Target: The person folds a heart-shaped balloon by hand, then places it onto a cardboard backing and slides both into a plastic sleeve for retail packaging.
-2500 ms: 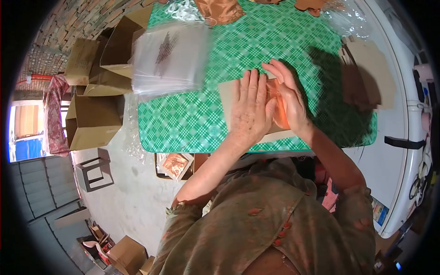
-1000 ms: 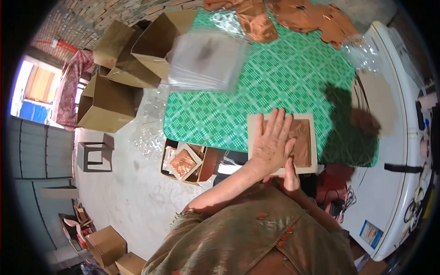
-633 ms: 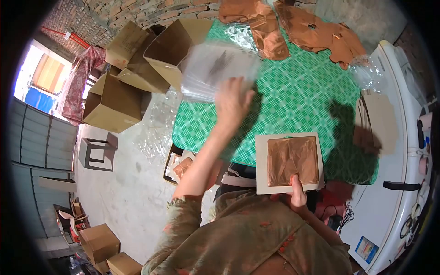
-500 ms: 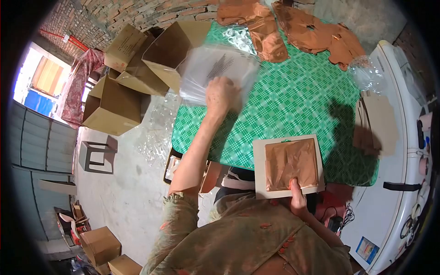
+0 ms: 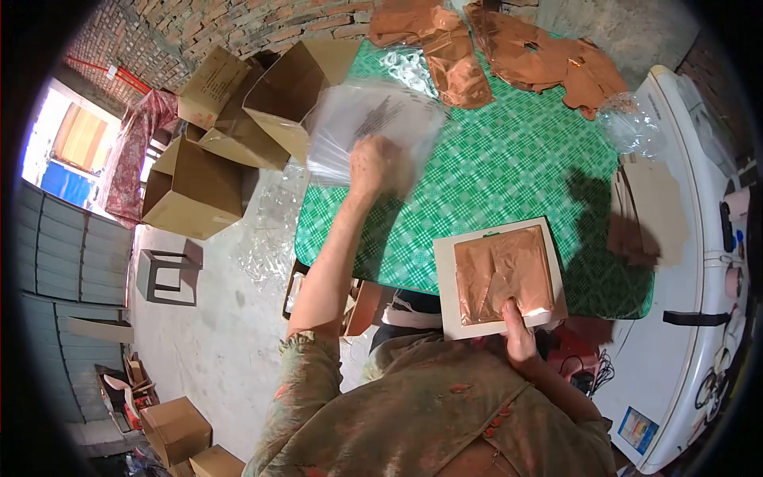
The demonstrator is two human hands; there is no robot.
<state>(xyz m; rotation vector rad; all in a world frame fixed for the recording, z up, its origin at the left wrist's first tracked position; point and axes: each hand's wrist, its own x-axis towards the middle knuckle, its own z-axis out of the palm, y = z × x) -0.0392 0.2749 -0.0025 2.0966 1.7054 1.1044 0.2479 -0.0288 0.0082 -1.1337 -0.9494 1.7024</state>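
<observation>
My left hand (image 5: pixel 369 165) lies on a fanned stack of clear plastic bags (image 5: pixel 342 119) at the table's back left, its fingers curled; whether they grip a bag is hidden. My right hand (image 5: pixel 519 338) holds a beige card (image 5: pixel 447 274) at the table's front edge, thumb on top. On that card rests a folded brown item in shiny plastic (image 5: pixel 502 270), pinned under the thumb. The table (image 5: pixel 485 175) has a green checked cover.
Brown wrapped pieces (image 5: pixel 548 63) lie at the table's back. Beige cards (image 5: pixel 652 211) are stacked on the right, beside a white appliance (image 5: pixel 683 334). Open cardboard boxes (image 5: pixel 195 187) stand on the left. A small stool frame (image 5: pixel 168 274) is on the floor.
The card and brown item in my right hand have tilted slightly and risen a little. My left hand has shifted slightly left over the bags.
</observation>
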